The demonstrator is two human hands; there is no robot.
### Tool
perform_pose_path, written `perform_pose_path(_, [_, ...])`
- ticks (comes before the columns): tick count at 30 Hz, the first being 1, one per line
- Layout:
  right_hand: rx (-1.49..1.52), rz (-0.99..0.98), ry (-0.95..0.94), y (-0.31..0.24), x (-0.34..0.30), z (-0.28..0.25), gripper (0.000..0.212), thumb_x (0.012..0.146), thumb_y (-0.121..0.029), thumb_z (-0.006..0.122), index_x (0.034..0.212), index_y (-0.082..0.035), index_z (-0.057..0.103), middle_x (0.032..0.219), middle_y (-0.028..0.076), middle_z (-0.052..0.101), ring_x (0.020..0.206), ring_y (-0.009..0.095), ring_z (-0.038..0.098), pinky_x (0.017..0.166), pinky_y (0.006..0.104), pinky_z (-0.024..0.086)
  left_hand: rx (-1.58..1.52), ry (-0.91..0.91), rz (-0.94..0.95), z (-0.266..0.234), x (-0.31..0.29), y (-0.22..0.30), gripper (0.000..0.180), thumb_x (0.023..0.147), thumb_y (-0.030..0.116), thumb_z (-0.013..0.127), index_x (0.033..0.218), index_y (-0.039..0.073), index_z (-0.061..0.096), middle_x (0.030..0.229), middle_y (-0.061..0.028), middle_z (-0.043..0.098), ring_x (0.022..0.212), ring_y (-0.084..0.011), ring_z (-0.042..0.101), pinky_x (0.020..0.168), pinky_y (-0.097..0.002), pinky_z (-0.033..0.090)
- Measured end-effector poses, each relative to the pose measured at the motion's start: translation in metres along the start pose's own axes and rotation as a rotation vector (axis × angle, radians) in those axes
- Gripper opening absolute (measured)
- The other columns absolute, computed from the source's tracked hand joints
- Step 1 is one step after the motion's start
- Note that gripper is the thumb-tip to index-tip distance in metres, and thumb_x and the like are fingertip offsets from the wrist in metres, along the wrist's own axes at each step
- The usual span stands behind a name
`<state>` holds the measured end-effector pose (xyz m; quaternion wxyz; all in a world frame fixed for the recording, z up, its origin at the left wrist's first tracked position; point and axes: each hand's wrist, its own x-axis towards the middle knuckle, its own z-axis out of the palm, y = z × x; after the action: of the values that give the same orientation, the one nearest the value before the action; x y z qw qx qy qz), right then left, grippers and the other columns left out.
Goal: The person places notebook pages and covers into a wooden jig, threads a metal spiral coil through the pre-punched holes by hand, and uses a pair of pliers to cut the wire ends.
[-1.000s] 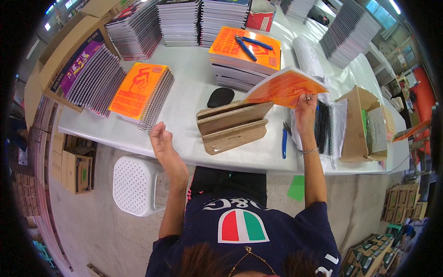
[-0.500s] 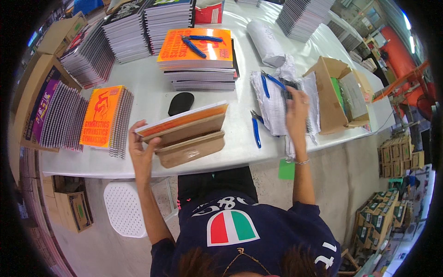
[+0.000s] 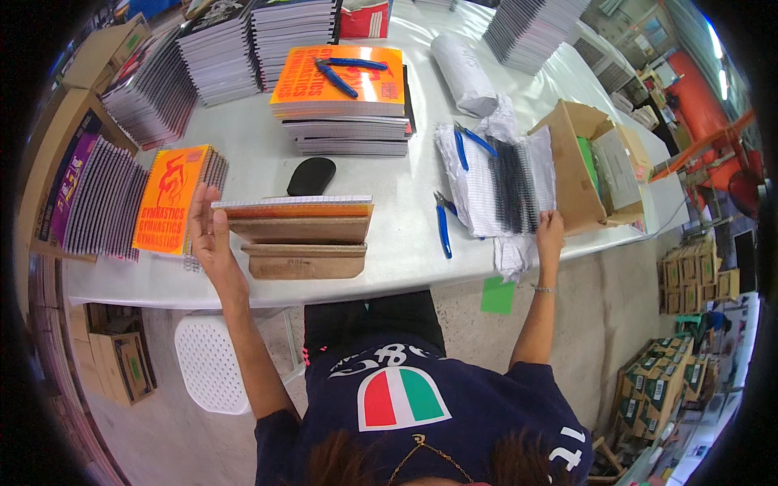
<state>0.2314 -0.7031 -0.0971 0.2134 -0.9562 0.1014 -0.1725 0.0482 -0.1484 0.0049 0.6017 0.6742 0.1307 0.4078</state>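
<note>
While the two hands work well apart at the front of the white table, we record their positions in the head view.

Left hand: at the left end of an orange-covered sheaf, thumb and fingers parted rather than closed. We cannot tell how firmly, if at all, it presses there. The sheaf stands on its long edge in the wooden stand, leaning against the rear slat, white page edges uppermost.

Right hand: at the right-hand side of the dark spiral coils, fingertips by their near end. We cannot tell whether a coil is pinched. The coils lie on crumpled white wrapping.

Surroundings: beyond the stand we note a black oval object and, behind that, an orange-topped stack bearing blue-handled cutters. A second pair rests on the wrapping; a third pair lies on the table between stand and coils. Left of the left hand sit orange spiral-bound notebooks, with purple-covered notebooks farther left. Right of the coils we log an open cardboard box.
</note>
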Motion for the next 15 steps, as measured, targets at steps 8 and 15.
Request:
perform_pose_path(8, [0.153,0.133,-0.017,-0.037,-0.019,-0.018,0.033,0.083,-0.026,0.070,0.107,-0.006,0.063,0.094,0.015,0.064,0.086,0.028,0.060,0.075,0.0399,0.046,0.046,0.207,0.145,0.011,-0.015,0.014,0.038,0.096,0.015,0.053,0.130,-0.002,0.047,0.131,-0.0126,0.050,0.123,-0.0196,0.045,0.105,-0.0334,0.035])
perform_pose_path(15, [0.011,-0.154,0.149,-0.050,-0.033,-0.021,0.028,0.080,-0.023,0.072,0.104,-0.010,0.065,0.100,0.006,0.057,0.091,0.027,0.057,0.078,0.0421,0.044,0.119,0.350,0.264,0.021,-0.025,0.032,0.032,0.096,0.010,0.051,0.125,-0.003,0.047,0.124,-0.0127,0.048,0.115,-0.0191,0.047,0.101,-0.0325,0.037])
